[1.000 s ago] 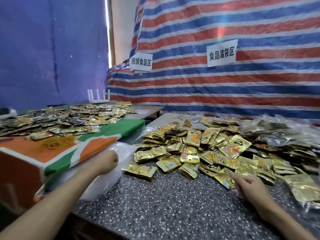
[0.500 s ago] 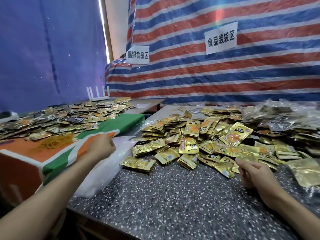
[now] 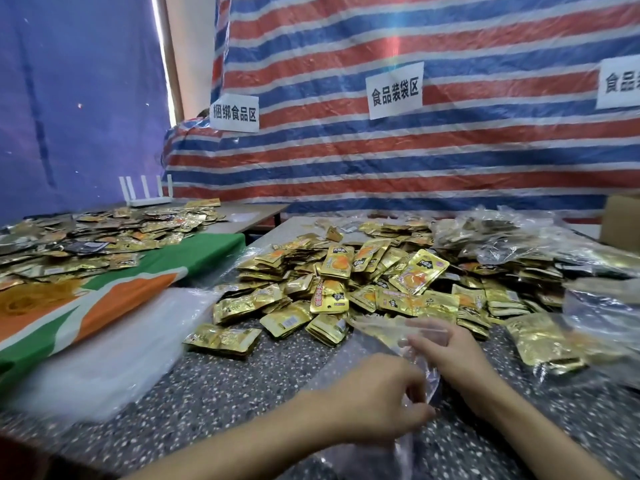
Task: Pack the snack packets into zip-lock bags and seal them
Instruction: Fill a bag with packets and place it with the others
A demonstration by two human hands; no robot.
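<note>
A big heap of gold snack packets covers the middle of the speckled table. In front of the heap both hands hold one clear zip-lock bag, which is hard to see against the table. My left hand pinches the bag's near edge with curled fingers. My right hand grips its upper edge, close to the front of the heap. I see no packet inside the bag.
A stack of clear empty bags lies at the table's left edge. A lower side table with an orange-green cloth, rubber bands and more packets is on the left. Filled clear bags pile up at the back right.
My left hand has come from the stack of bags on the left to the middle with a clear bag. My right hand now grips that bag too.
</note>
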